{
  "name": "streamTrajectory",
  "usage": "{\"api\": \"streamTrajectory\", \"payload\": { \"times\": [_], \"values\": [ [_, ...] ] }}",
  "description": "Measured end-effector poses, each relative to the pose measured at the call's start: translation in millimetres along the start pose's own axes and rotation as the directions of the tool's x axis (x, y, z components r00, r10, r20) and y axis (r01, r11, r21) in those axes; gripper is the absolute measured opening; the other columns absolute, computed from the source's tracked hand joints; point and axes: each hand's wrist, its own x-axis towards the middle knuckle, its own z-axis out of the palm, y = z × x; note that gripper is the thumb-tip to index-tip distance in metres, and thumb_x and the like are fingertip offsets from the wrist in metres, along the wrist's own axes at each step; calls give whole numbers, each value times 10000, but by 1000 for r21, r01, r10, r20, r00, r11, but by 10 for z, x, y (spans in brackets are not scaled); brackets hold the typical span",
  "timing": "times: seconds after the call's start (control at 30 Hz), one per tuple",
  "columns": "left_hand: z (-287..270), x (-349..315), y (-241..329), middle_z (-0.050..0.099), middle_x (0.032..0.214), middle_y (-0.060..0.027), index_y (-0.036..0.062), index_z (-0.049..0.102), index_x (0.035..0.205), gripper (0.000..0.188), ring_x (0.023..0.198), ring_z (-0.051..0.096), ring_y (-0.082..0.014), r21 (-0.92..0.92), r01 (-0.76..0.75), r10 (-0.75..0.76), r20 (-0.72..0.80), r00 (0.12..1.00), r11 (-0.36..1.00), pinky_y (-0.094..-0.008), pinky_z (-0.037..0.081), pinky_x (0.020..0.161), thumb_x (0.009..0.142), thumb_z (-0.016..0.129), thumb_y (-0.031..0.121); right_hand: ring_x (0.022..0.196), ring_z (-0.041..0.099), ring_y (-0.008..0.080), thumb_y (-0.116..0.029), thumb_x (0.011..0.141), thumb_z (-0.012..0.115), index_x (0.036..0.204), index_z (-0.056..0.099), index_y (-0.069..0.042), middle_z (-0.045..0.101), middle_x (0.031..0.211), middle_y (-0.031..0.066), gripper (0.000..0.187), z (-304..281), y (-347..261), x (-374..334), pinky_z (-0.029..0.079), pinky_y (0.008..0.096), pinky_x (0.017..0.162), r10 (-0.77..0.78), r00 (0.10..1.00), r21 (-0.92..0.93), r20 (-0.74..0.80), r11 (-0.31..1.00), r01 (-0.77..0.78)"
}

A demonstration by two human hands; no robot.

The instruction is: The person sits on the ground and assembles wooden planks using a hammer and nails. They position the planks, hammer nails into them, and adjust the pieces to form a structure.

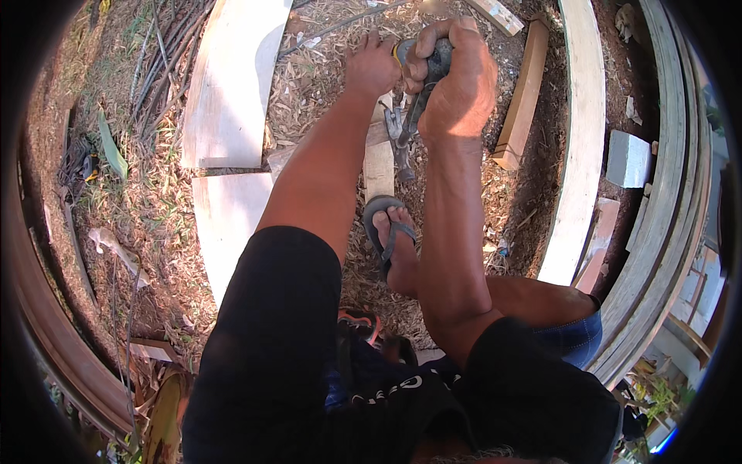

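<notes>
My right hand (460,85) is closed, its fingers curled round the dark handle of a claw hammer (403,141). The hammer's metal head hangs toward my foot, beside a short pale board (379,166). To its left, my left hand (373,68) reaches out palm down over the wood chips with fingers extended. Between both hands sits a dark rounded object with a yellow edge (400,52); the fingers partly cover it, and its kind does not show.
Wide pale planks (236,85) lie at left, and a long plank (583,131) runs along the right. A brown wooden block (524,97) and a white block (627,159) lie nearby. My sandalled foot (398,240) stands by the short board. Long stacked boards (680,155) curve along the far right.
</notes>
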Motion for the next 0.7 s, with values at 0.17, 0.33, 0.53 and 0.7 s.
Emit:
{"api": "streamTrajectory", "payload": {
  "times": [0.17,0.33,0.53,0.7],
  "values": [
    [93,17,-225,266,1677,-135,192,385,1568,598,1552,249,-297,63,163,-159,-64,985,985,-574,142,1252,978,430,280,477,406,125,-376,1028,434,781,520,-78,471,583,38,397,51,151,327,326,299,447,97,993,20,65,995,-99],
    [258,34,-205,257,1680,-136,177,365,1580,610,1560,228,-294,105,144,-139,-54,989,984,-565,110,1261,985,440,288,483,411,128,-384,1022,438,745,502,-102,471,579,18,400,137,246,772,330,305,458,346,933,-11,-95,937,-349],
    [144,68,-306,255,1679,-144,177,370,1577,642,1559,231,-298,89,149,-140,-102,985,985,-569,118,1259,968,511,324,480,366,129,-413,1062,349,762,461,-117,423,592,11,436,-134,24,-167,331,299,464,-56,998,126,40,991,51],
    [58,262,-203,248,1680,-148,175,376,1572,647,1555,240,-299,60,142,-131,-160,978,988,-582,130,1254,955,512,310,487,363,145,-422,1042,397,741,447,-87,406,588,33,453,-85,114,192,339,314,452,-7,993,101,115,995,-5]
  ]
}}
